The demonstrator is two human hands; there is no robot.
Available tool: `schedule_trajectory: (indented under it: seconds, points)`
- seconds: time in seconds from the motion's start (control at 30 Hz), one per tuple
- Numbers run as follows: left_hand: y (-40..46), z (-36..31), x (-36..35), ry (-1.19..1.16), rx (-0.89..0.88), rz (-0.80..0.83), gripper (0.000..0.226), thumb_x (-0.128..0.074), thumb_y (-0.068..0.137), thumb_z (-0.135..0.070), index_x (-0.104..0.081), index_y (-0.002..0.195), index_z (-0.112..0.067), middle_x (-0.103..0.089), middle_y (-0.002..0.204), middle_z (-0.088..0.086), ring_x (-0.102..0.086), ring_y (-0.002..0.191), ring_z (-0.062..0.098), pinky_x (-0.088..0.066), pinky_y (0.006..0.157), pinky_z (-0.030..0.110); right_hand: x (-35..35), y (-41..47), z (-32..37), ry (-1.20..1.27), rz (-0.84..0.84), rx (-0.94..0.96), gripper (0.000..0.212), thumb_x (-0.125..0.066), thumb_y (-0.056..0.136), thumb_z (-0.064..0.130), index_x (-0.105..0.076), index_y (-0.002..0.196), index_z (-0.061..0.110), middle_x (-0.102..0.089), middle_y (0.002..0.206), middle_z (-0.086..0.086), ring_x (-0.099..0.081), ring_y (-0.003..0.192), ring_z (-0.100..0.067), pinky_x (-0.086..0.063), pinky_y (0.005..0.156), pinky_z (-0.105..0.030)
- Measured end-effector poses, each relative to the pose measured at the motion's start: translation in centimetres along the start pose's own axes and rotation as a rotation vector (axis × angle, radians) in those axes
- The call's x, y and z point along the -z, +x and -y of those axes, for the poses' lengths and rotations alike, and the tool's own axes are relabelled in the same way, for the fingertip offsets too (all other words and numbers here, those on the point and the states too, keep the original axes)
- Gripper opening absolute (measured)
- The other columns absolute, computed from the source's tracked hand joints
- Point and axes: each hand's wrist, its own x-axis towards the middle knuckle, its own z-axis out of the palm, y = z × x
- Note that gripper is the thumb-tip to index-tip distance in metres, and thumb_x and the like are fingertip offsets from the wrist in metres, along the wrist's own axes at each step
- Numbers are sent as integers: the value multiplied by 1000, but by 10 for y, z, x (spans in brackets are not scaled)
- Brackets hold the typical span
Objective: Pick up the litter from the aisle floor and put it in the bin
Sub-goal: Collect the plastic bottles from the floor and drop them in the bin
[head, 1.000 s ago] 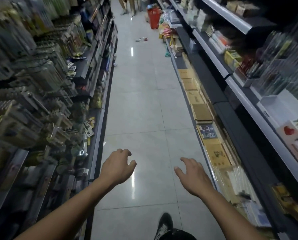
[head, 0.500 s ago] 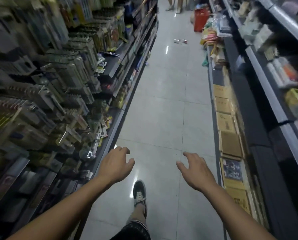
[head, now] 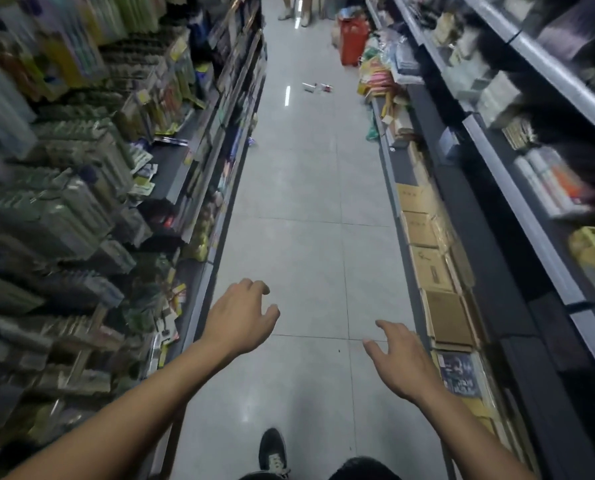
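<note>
Both the left hand [head: 240, 320] and right hand [head: 398, 363] hang wide and empty as the walker has stepped closer, the litter [head: 317, 87] now nearer yet well short of the red bin [head: 353, 41] beyond.

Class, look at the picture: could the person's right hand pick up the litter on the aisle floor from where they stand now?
Probably not yet. The litter lies far up the aisle, while the right hand hangs open and empty near the body. The tiled floor between looks free, so walking closer should do it.
</note>
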Motion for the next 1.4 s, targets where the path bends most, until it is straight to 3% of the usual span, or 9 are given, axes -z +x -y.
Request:
schedule_trajectory:
  seconds: [0.17,0.33,0.47,0.8,0.97,1.13,1.4]
  points:
    - [90,-19,4,14,-69,70,48,-46,92,-46,-56,132,-22,-57,128,-2,-52,118,19,-47,91,36,21,54,-2,53,-36,-92,59,-45,99,54,-42,150,22,-45,151,1,-37,140,-22,-37,109,-40]
    - [182,-49,-2,57,-116,118,47,-46,93,-46,-54,133,-25,-55,130,-6,-51,117,17,-42,77,34,40,126,-11,87,-63,-156,59,-45,99,54,-42,149,22,-45,152,-1,-37,139,-24,-38,108,-41]
    - [257,-76,-11,60,-128,142,48,-45,92,-47,-54,133,-24,-56,128,-5,-52,115,18,-47,81,36,60,195,-22,134,-52,-172,60,-43,100,54,-39,151,23,-42,154,2,-35,141,-21,-38,108,-40]
    - [421,-124,-7,62,-6,108,46,-44,92,-48,-54,132,-27,-55,130,-7,-51,118,17,-48,85,36,143,397,-15,147,25,-70,61,-42,100,54,-37,153,24,-39,155,3,-32,142,-19,-36,111,-39]
    - [481,-111,6,36,102,77,47,-45,92,-46,-55,133,-25,-56,131,-5,-52,117,18,-48,90,37,177,492,19,92,65,38,63,-41,100,56,-37,153,24,-39,155,3,-31,143,-20,-35,111,-39]
    - [543,-82,20,18,184,59,46,-45,93,-46,-54,133,-25,-56,131,-5,-53,116,17,-48,85,36,198,580,67,27,95,118,62,-41,100,56,-36,153,24,-38,156,4,-30,144,-19,-36,111,-40]
    - [701,-26,48,3,193,29,46,-47,93,-47,-56,132,-25,-57,130,-5,-54,117,17,-47,88,36,217,727,146,-7,75,144,59,-41,100,55,-37,152,25,-41,154,5,-33,142,-18,-37,109,-37]
